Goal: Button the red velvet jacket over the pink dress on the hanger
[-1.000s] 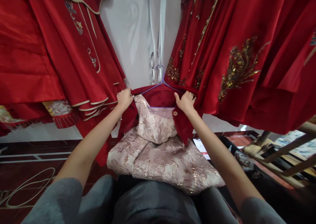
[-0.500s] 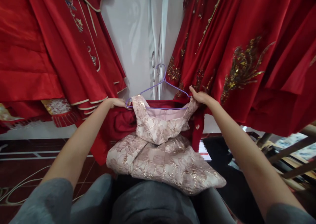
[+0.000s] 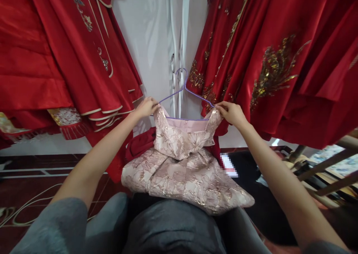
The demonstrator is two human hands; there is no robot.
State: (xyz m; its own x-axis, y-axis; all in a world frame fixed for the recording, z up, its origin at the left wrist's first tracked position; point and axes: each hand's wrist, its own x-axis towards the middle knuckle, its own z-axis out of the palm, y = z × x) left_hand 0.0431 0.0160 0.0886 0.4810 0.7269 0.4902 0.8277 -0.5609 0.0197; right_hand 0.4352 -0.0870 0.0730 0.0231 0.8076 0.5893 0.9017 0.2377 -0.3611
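Observation:
A pink and gold brocade dress [image 3: 184,142] lies over my lap, its bodice raised toward the wall. Its straps sit on a purple hanger [image 3: 192,91], whose hook points up. My left hand [image 3: 148,106] pinches the left strap by the hanger's end. The right strap is gripped between the fingers of my right hand [image 3: 228,111] at the other end. Dark red cloth [image 3: 141,144] shows behind the bodice, lower than the hanger; most of it is hidden by the dress.
Long red embroidered garments hang on the left [image 3: 92,60] and on the right [image 3: 268,71]. Between them is a pale wall [image 3: 142,34] with white metal uprights. A white cable [image 3: 30,201] lies on the tiled floor at left; wooden bars [image 3: 330,183] stand at right.
My left hand has moved up and inward onto the left strap. My right hand has closed at the right strap. The dark red cloth behind the bodice has dropped from the hanger's level.

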